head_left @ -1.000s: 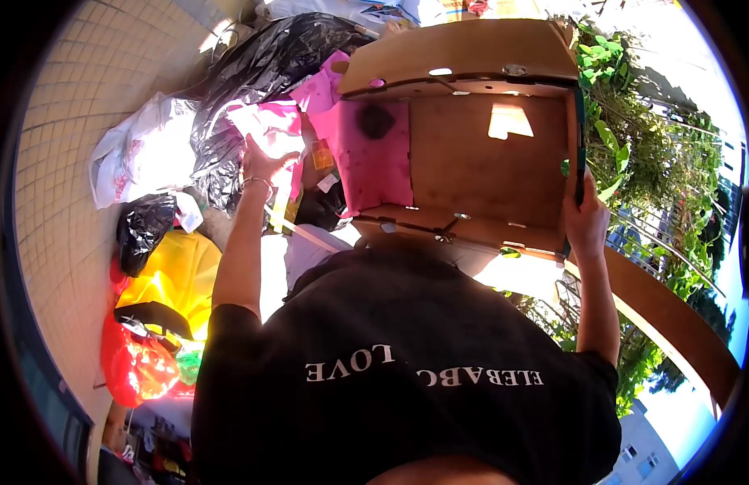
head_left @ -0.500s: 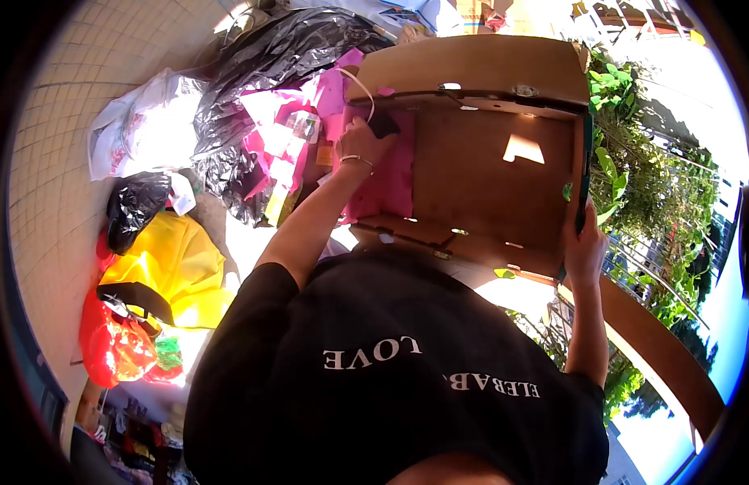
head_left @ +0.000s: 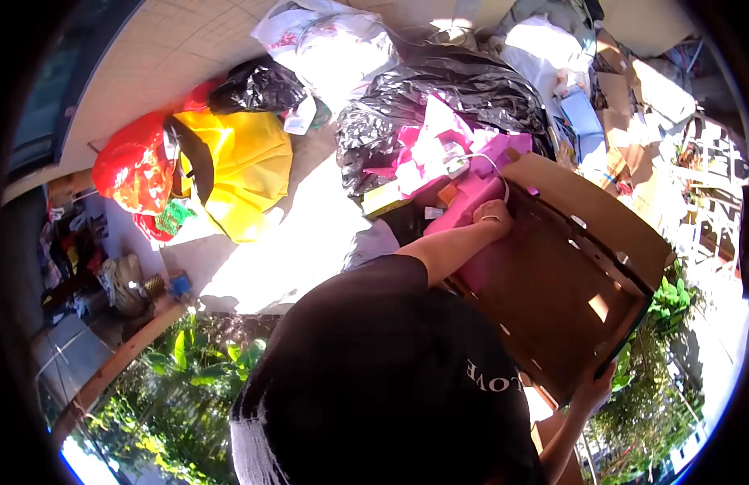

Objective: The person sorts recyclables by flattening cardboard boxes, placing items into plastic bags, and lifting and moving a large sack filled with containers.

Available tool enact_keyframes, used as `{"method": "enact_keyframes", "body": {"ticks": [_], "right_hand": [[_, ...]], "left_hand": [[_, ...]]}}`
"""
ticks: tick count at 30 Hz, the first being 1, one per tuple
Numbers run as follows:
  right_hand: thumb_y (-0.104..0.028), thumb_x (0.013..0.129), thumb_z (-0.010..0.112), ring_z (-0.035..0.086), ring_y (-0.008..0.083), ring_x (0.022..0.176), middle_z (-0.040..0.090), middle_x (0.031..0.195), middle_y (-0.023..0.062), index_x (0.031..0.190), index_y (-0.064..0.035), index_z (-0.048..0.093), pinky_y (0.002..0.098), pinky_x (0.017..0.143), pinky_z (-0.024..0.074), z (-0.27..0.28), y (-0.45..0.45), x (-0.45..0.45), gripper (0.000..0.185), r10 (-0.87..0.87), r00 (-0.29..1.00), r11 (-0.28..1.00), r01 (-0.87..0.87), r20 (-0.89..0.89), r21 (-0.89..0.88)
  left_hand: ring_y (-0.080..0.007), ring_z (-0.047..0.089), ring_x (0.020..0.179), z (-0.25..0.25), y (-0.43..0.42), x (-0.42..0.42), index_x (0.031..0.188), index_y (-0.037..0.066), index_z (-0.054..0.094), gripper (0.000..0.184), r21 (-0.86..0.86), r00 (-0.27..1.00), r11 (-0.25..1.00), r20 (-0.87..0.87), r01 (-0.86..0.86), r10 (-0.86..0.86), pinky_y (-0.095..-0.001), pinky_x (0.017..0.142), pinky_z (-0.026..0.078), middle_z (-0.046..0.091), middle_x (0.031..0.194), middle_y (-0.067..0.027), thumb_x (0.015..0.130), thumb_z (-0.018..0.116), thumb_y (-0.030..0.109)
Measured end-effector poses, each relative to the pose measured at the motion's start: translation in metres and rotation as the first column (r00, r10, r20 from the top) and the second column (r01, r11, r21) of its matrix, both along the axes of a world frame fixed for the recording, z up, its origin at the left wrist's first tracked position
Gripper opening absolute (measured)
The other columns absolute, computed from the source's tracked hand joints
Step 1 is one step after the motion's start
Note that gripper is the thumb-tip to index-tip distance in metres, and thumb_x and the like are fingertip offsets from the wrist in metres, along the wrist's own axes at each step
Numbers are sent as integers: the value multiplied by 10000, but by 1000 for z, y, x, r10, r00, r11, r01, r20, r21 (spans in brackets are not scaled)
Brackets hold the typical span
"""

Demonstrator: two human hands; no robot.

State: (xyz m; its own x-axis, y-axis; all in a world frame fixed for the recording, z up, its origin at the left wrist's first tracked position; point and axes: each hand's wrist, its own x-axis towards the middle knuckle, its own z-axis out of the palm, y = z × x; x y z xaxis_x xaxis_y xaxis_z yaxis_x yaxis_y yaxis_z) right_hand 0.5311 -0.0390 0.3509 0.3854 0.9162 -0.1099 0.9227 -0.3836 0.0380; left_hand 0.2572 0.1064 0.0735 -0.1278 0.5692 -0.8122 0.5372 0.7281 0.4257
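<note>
A brown cardboard box (head_left: 552, 299) lies open and tilted in front of me, its flap (head_left: 593, 206) folded back at the far side. My right hand (head_left: 593, 390) grips its near right edge. My left hand (head_left: 492, 217), with a band on the wrist, is closed at the box's left end. What its fingers hold is hidden. Beside that hand, a white curved cord (head_left: 497, 168) comes down close to the knuckles. Pink sheeting (head_left: 459, 212) lies around the left end of the box and partly inside it.
Black plastic bags (head_left: 463, 81) and a white bag (head_left: 342, 48) lie beyond the box. Yellow (head_left: 249, 170) and red (head_left: 136, 166) bags sit at left. Flattened cardboard (head_left: 621, 133) is at the far right. Plants (head_left: 205, 364) grow behind a ledge.
My view has swung, so the bags and box now sit further right and the box looks turned. Both hands stay at the box; the dark piece by my left hand no longer shows clearly.
</note>
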Motion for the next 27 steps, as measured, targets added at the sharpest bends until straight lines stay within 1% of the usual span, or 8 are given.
{"method": "enact_keyframes", "body": {"ticks": [4, 11, 15, 17, 20, 23, 25, 27], "right_hand": [[-283, 830, 574, 612, 384, 847, 625, 990, 212, 1267, -80, 463, 466, 679, 479, 10, 13, -13, 495, 51, 998, 997, -50, 22, -54], [-308, 814, 587, 609, 384, 866, 630, 993, 194, 1275, -125, 464, 480, 708, 477, -8, 54, -3, 511, 67, 995, 995, -61, 69, -75], [-344, 828, 568, 601, 402, 835, 633, 938, 206, 1162, -84, 528, 487, 698, 472, -10, 84, -30, 425, 200, 964, 976, -180, 175, -122], [-366, 838, 556, 593, 416, 814, 625, 898, 230, 1095, -49, 546, 498, 686, 465, -6, 96, -51, 408, 300, 939, 953, -286, 169, -100], [-477, 834, 509, 575, 421, 910, 618, 987, 223, 1233, -89, 491, 478, 812, 452, -8, 116, -58, 557, 301, 945, 946, -278, 131, -167], [-368, 842, 540, 586, 393, 881, 623, 970, 204, 1140, -37, 526, 463, 754, 466, -21, 131, -54, 446, 453, 890, 890, -455, -51, -18], [-337, 825, 565, 587, 391, 866, 625, 964, 200, 1079, -32, 553, 461, 744, 466, -28, 134, -52, 397, 482, 872, 876, -476, -89, 77], [-344, 826, 563, 601, 396, 852, 638, 889, 200, 1057, -47, 560, 468, 716, 470, -4, 135, -102, 376, 347, 934, 936, -339, 88, -98]], "left_hand": [[-275, 626, 938, -28, -12, 6, 925, 80, 686, 303, 2, 985, 985, 0, -175, 175, -374, 786, 504, 652, 995, -128, 707, 653, 288], [-263, 642, 823, -10, -39, -102, 900, 166, 696, 215, 354, 974, 927, 137, 123, -181, -357, 705, 519, 672, 923, -47, 758, 624, 311], [-202, 615, 698, 49, -92, -230, 905, 189, 698, 310, 352, 950, 930, 313, -103, -13, -323, 618, 501, 661, 805, 3, 652, 739, 362], [-159, 596, 646, 54, -116, -283, 900, 112, 689, 312, 364, 829, 807, 498, -465, 253, -277, 573, 484, 640, 718, -2, 633, 781, 247], [-113, 517, 505, 138, -153, -342, 831, 38, 669, 172, 26, 281, 375, 711, -927, 644, -211, 465, 403, 580, 608, 12, 681, 752, 54], [-49, 347, 413, 126, -194, -392, 760, 70, 647, 88, -38, 270, 335, 511, -941, 816, -233, 371, 227, 473, 556, 46, 779, 697, 141], [-35, 295, 416, 116, -216, -411, 824, 68, 622, 86, -63, 182, 276, 610, -959, 772, -218, 370, 197, 404, 539, 71, 852, 608, 149], [-26, 267, 421, 95, -232, -422, 846, 62, 605, 81, -33, 147, 231, 681, -972, 718, -209, 367, 187, 391, 553, 77, 866, 584, 138]]}}
